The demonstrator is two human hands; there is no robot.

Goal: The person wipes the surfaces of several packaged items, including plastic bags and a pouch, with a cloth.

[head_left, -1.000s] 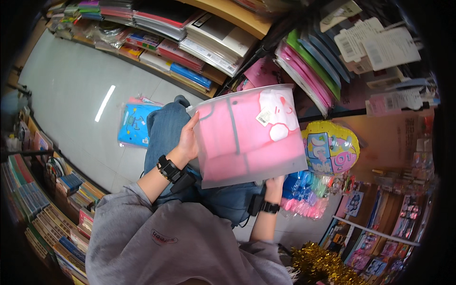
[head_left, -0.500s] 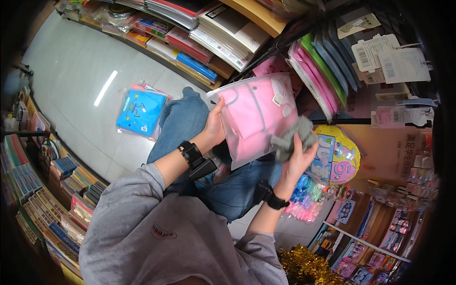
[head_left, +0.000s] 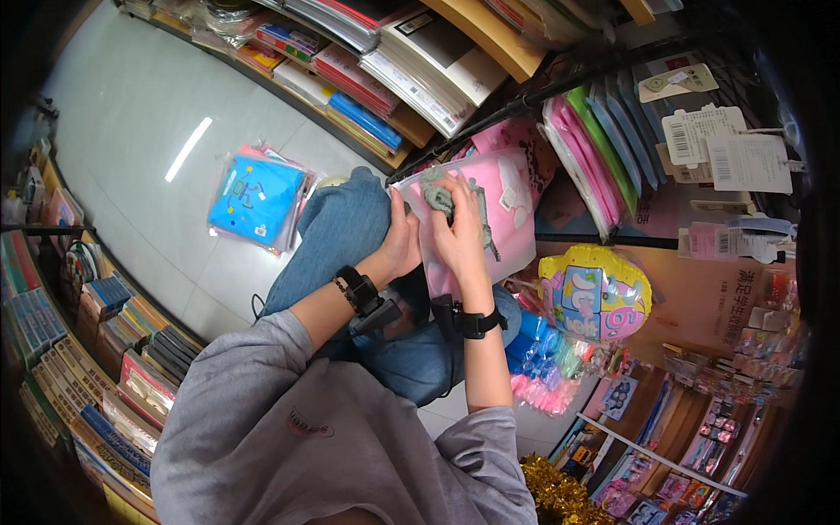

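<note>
A pink package in a frosted plastic sleeve is held up over my bent legs, with a small white label on it. My left hand grips its left edge, thumb up along the side. Pressed to the package front is a grey-green cloth, bunched up in the fingers of my right hand. Part of the cloth trails down to the right of that hand. The fingertips of the left hand are hidden behind the package.
A stack of bagged packages, blue on top, lies on the grey floor. Shelves of notebooks stand ahead. Folders hang at the right above a yellow balloon. Gold tinsel sits lower right.
My right hand has carried the cloth left and up, from the package's lower right corner to its upper left part. The left hand stays at the left edge.
</note>
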